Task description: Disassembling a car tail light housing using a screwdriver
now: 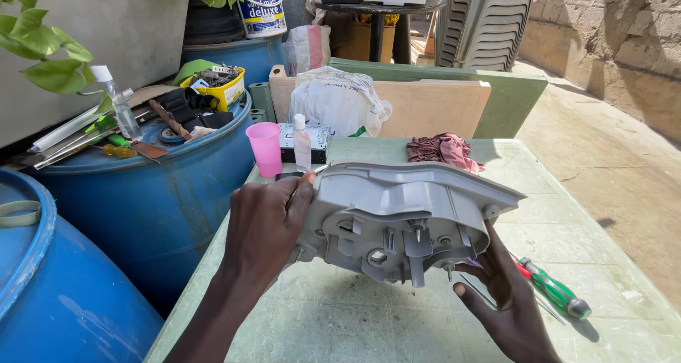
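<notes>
The plastic housing (397, 217) was light grey. The surface (340, 320) was pale green. The cup (265, 148) was pink, the barrels (149, 200) blue, the cloth (443, 150) dull red, the screwdriver (557, 290) green.

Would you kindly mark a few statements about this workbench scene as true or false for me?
1. Both hands hold the grey plastic housing above the table. True: the left hand grips its left edge and the right hand supports its lower right side.
2. The pink cup lies tipped over on a blue drum. False: it stands upright on the table.
3. A green-handled screwdriver lies on the table to the right of the right hand. True.
4. The crumpled reddish cloth is draped over the housing. False: it lies on the table behind it.
5. A small clear bottle stands beside the pink cup. True.
</notes>
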